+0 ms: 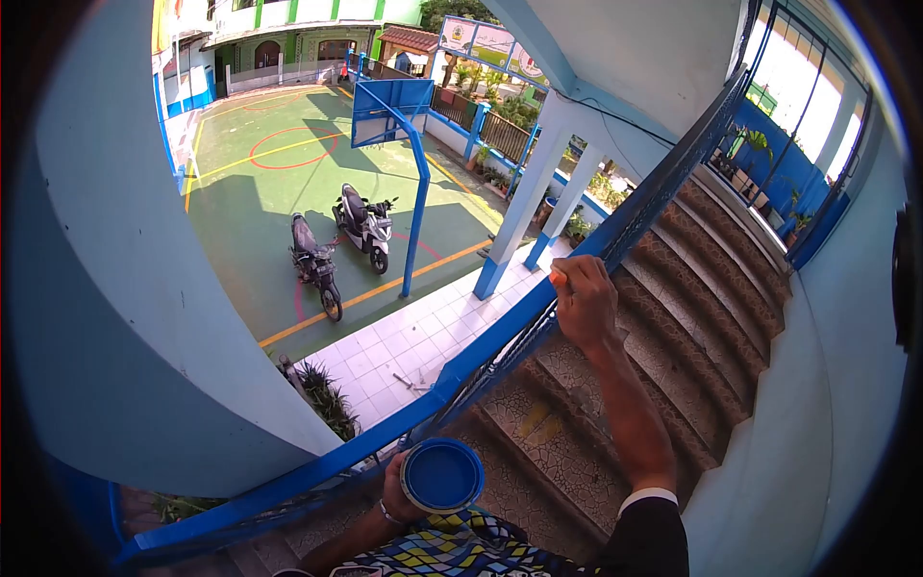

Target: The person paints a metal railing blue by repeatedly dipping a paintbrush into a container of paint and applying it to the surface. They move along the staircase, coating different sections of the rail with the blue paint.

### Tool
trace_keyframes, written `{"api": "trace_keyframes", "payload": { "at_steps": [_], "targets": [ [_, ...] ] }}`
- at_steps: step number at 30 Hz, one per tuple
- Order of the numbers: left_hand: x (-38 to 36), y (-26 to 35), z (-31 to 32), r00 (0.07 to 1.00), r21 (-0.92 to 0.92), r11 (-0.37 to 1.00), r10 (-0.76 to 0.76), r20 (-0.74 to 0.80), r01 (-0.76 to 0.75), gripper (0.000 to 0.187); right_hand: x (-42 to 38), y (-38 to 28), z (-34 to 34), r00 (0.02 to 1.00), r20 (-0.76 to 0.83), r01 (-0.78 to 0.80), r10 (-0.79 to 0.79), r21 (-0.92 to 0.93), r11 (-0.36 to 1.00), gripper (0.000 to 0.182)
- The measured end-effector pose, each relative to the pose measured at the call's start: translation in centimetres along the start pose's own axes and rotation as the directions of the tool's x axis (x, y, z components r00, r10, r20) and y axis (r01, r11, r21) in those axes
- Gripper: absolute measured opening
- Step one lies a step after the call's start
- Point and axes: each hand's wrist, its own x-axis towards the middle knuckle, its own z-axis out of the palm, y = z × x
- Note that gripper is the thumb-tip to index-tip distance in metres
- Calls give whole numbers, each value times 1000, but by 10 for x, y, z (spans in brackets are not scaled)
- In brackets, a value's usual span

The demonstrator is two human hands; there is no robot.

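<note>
An open can of blue paint [442, 475] is held upright in my left hand [398, 492], whose fingers wrap round its left side, low in the view. My right hand [585, 302] is raised near the blue stair railing [461, 367], its fingers closed round a small orange thing [559, 279]. Most of that thing is hidden by the fingers, and whether it touches the railing I cannot tell. The railing slopes from lower left to upper right, past both hands.
Brown patterned steps [615, 404] rise to the upper right beside a pale blue wall [817, 413]. Beyond the railing lie a white tiled floor [404, 341], a blue basketball post [419, 212], two parked motorbikes [365, 226] and a green court [240, 212].
</note>
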Motion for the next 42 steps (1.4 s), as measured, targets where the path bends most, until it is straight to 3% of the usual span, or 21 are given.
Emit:
{"api": "trace_keyframes", "payload": {
  "at_steps": [3, 6, 9, 13, 16, 19, 23, 27, 29, 30, 33, 36, 39, 42],
  "targets": [
    [-1, -3, 4, 1000, 28, 999, 24, 12, -24, 88, -30, -56, -9, 995, 98, 5, -29, 237, 972, 17],
    [1, -2, 1, 1000, 87, 996, 28, 4, -28, 89, -37, -73, -13, 962, 228, -251, 152, 517, 818, 17],
    [0, -5, 10, 1000, 81, 997, 15, 22, -16, 88, -14, -35, -6, 876, 270, -482, 400, 441, 758, 17],
    [-9, -12, 22, 999, 80, 996, 37, 0, -37, 86, 25, 47, -5, 855, -23, -504, 519, 205, 839, 18],
    [-16, -14, 25, 999, 91, 995, 47, -7, -47, 86, 33, 56, -3, 909, -330, -260, 256, 31, 965, 16],
    [-23, -13, 29, 999, 97, 994, 45, -26, -42, 80, 16, 20, 4, 990, -122, -72, 67, -38, 997, 14],
    [-27, -12, 55, 999, 71, 996, -43, -19, 44, 58, -32, -75, 2, 991, 127, 11, -37, 200, 980, 16],
    [-33, -8, 61, 998, 87, 994, -58, -22, 60, 59, -57, -127, -26, 934, 320, -328, 161, 585, 741, 19],
    [-36, -7, 66, 997, 81, 993, -82, -6, 82, 59, -61, -139, -51, 853, 429, -522, 297, 683, 511, 20],
    [-35, -6, 66, 996, 69, 994, -83, -17, 84, 58, -59, -153, -69, 789, 482, -600, 380, 737, 310, 21],
    [-33, -5, 72, 996, 27, 996, -82, 40, 80, 59, -71, -174, -110, 850, 485, -527, 206, 772, 356, 19],
    [-34, -7, 85, 991, 21, 994, -109, 82, 108, 61, -83, -205, -124, 829, 553, -503, 82, 674, 541, 27],
    [-33, -4, 85, 982, 63, 983, -175, 76, 170, 64, -95, -224, -119, 790, 613, -435, 16, 542, 719, 25],
    [-31, -6, 86, 967, -13, 975, -220, 130, 223, 72, -105, -232, -110, 797, 603, -400, 12, 513, 760, 23]
  ]
}}
